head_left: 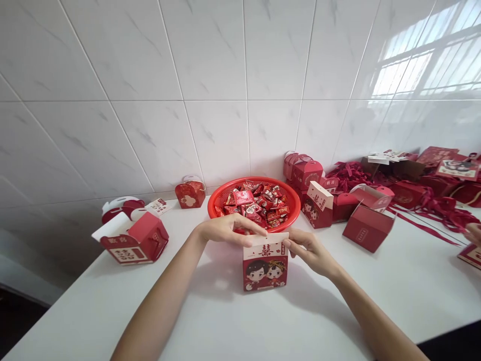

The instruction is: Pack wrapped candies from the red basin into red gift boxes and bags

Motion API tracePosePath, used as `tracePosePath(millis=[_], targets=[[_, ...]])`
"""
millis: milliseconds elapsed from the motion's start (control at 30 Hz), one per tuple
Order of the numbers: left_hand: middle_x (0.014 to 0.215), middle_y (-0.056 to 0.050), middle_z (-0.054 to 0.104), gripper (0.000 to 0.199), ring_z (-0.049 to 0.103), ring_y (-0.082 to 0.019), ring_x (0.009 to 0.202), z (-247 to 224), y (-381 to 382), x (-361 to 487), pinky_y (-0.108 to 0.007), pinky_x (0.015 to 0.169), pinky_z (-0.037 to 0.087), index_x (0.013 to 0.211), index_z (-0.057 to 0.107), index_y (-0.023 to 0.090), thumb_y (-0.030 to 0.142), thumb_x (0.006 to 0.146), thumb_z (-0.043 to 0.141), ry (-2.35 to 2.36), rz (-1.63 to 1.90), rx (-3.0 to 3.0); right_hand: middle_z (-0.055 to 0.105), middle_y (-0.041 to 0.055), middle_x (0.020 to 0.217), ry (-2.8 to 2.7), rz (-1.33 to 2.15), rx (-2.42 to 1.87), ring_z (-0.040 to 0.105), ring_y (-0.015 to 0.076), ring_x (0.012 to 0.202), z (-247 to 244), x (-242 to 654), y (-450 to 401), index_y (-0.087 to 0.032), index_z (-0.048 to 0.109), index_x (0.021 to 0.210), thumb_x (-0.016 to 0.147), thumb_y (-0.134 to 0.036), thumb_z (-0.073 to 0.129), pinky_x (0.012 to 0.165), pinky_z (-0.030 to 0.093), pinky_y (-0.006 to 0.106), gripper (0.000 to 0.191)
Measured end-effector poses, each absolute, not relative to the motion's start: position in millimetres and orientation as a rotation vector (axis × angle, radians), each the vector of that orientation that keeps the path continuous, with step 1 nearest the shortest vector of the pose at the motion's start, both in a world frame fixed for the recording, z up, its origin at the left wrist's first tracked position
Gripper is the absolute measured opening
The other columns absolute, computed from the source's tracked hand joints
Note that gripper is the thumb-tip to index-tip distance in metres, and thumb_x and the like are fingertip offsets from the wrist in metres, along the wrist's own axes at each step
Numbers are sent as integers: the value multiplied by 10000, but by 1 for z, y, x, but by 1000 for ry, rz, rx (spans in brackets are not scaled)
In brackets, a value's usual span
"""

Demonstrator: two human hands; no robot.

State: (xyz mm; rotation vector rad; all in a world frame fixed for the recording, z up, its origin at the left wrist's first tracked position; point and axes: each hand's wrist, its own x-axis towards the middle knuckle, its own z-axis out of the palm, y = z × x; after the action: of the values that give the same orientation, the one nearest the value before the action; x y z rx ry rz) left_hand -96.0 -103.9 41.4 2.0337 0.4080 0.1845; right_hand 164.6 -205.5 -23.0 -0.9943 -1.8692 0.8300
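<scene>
A red gift box point(265, 276) with a cartoon couple on its front and a cream top flap stands upright on the white table. My left hand point(229, 228) pinches the flap at its left end, fingers behind and thumb in front. At the flap's right end, my right hand point(307, 247) grips the edge between thumb and fingers. The inside of the box is hidden. Right behind the hands sits a red plastic basket point(213, 203), filled with red-wrapped candies point(255, 203).
An open red box point(130, 245) lies on the left, with a small closed box point(190, 193) farther back. More boxes point(317, 213) and dark red ribbons point(351, 173) crowd the right. Another person's hand point(474, 233) shows at the right edge. A tiled wall point(210, 130) rises behind the table point(225, 331).
</scene>
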Motion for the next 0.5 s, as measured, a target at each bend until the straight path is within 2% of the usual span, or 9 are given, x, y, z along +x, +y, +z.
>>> tracePosePath(millis=[100, 267, 367, 500], targets=[[1094, -103, 756, 500, 674, -184, 881, 32, -94, -98, -286, 798, 521, 1240, 703, 198, 408, 793, 777, 413, 318, 1834, 579, 6, 675, -1763, 846, -981, 490, 113, 575, -17, 182, -211, -181, 638, 747, 912, -507, 593, 509, 426, 235, 368], [1061, -111, 759, 462, 685, -185, 894, 30, -92, -97, -333, 881, 532, 1199, 709, 182, 382, 791, 793, 500, 385, 1725, 456, -37, 511, -1324, 581, -1132, 370, 83, 444, -10, 241, -216, -189, 560, 587, 754, -440, 706, 400, 274, 222, 335], [1056, -111, 759, 454, 687, -179, 885, 31, -94, -96, -337, 886, 537, 1185, 710, 175, 373, 786, 797, 513, 376, 1721, 477, -38, 522, -1063, 387, -1207, 393, 93, 461, -12, 266, -212, -195, 563, 578, 669, -382, 731, 422, 304, 231, 268], [1030, -101, 760, 435, 681, -166, 869, 34, -96, -94, -341, 891, 538, 1162, 711, 166, 349, 778, 802, 536, 388, 1713, 477, -39, 477, -950, 305, -1302, 410, 122, 425, -19, 260, -201, -219, 541, 607, 680, -433, 689, 424, 343, 268, 271]])
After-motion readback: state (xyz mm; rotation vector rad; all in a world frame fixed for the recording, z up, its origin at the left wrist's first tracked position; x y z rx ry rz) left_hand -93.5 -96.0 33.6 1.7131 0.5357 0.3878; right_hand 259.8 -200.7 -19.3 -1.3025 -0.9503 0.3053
